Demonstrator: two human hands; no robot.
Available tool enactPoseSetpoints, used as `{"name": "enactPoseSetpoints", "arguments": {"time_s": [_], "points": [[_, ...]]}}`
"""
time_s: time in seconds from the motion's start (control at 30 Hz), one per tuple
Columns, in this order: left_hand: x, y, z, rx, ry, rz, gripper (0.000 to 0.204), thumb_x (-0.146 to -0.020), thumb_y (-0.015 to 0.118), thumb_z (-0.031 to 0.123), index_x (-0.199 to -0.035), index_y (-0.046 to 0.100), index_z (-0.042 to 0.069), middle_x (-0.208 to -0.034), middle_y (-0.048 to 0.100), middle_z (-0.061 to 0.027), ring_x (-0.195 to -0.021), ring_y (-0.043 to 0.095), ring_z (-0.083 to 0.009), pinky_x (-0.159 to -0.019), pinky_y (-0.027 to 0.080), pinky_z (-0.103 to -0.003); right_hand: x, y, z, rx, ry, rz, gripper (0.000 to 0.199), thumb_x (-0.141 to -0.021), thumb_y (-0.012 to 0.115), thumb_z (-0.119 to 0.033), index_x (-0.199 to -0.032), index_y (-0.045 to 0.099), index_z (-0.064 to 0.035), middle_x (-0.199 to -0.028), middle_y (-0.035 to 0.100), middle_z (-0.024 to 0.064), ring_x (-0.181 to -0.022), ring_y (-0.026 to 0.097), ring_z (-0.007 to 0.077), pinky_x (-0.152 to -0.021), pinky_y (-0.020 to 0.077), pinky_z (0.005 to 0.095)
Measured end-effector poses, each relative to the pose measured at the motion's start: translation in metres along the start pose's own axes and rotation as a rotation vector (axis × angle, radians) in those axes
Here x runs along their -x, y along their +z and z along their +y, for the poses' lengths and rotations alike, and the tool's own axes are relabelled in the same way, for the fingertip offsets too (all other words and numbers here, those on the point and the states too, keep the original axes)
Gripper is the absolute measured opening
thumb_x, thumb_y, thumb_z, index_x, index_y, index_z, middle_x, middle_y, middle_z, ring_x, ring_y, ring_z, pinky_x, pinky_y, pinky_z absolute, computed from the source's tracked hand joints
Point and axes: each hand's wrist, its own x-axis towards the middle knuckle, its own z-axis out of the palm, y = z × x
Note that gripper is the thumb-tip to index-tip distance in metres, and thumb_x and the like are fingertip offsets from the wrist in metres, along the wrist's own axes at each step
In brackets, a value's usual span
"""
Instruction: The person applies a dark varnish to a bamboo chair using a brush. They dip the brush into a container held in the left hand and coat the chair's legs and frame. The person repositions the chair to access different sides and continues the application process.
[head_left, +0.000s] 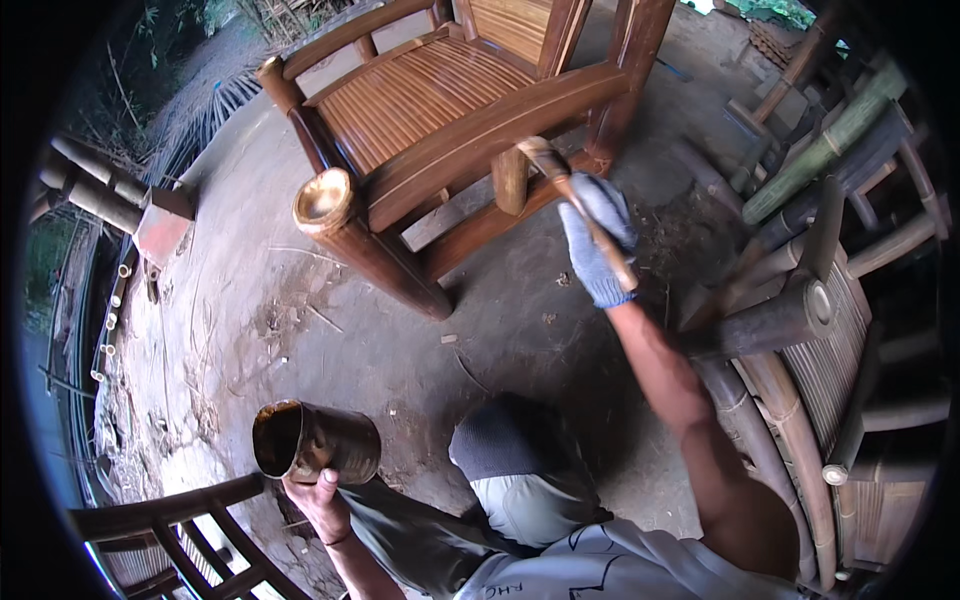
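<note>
My right hand [598, 235], in a pale blue-grey knitted glove, grips the wooden handle of a paintbrush [556, 172]. The brush's head lies at the side of a glossy brown bamboo chair [480, 135], by a short stub of bamboo [510, 182] below the thick curved armrest; I cannot tell whether the bristles touch it. My bare left hand [322, 505] holds a dark, stained tin can [340, 443] from below, tilted with its mouth to the left. The can's inside is dark, and its contents cannot be made out.
At the right stand several unvarnished bamboo furniture frames [765, 330] and a green bamboo pole [825, 145]. A dark bamboo frame [165, 515] is at the lower left. Scraps litter the concrete floor [400, 350]. Bamboo lengths [95, 185] lie at the far left.
</note>
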Motion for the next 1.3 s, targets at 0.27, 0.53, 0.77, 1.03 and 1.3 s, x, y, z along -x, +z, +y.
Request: {"name": "enactPoseSetpoints", "arguments": {"time_s": [0.27,0.53,0.77,1.03,1.3], "points": [[-0.002,-0.010,-0.002,-0.020,-0.014,0.006,0.089,-0.068,0.085,0.051,-0.128,0.050,-0.004,-0.121,0.058,-0.0092,-0.109,0.055,-0.0194,-0.098,0.042,-0.035,0.011,0.032,0.020,-0.231,0.518,0.179,0.028,-0.091,0.065,-0.022,-0.112,0.063,-0.0044,-0.095,0.064,0.0089,-0.078,0.066,0.0231,-0.067,0.0560,0.0352],[0.004,-0.004,-0.007,0.023,-0.055,0.073,0.095,-0.063,0.088,0.052,-0.128,0.050,-0.004,-0.120,0.059,-0.0105,-0.108,0.056,-0.0213,-0.097,0.043,-0.036,0.011,0.094,-0.038,0.920,-0.647,-0.481,0.024,-0.079,0.059,-0.011,-0.102,0.061,-0.0121,-0.089,0.054,0.0109,-0.078,0.061,0.0313,-0.062,0.0488,0.0479],[0.010,-0.017,-0.004,0.088,-0.108,0.063,0.094,-0.057,0.094,0.044,-0.126,0.051,-0.005,-0.116,0.061,-0.0112,-0.104,0.060,-0.0213,-0.094,0.047,-0.035,-0.008,0.061,-0.049,0.744,-0.819,-0.186,0.042,-0.070,0.069,-0.012,-0.111,0.064,-0.0193,-0.099,0.055,0.0054,-0.085,0.060,0.0299,-0.071,0.0466,0.0443],[0.004,-0.035,-0.006,0.049,-0.113,0.025,0.096,-0.059,0.091,0.050,-0.128,0.050,-0.004,-0.119,0.061,-0.0121,-0.107,0.059,-0.0221,-0.096,0.046,-0.037,0.033,0.033,-0.089,0.544,-0.816,-0.097,0.028,-0.083,0.070,-0.002,-0.112,0.068,-0.0042,-0.107,0.066,0.0121,-0.099,0.062,0.0285,-0.087,0.0469,0.0408],[0.008,-0.046,0.004,0.197,-0.117,0.096,0.097,-0.054,0.097,0.037,-0.127,0.048,-0.004,-0.118,0.062,-0.0123,-0.107,0.060,-0.0216,-0.096,0.048,-0.036,0.091,0.080,-0.137,0.187,-0.553,-0.183,0.031,-0.088,0.067,-0.011,-0.117,0.063,-0.0007,-0.119,0.061,0.0200,-0.112,0.057,0.0335,-0.097,0.0457,0.0425]]}}
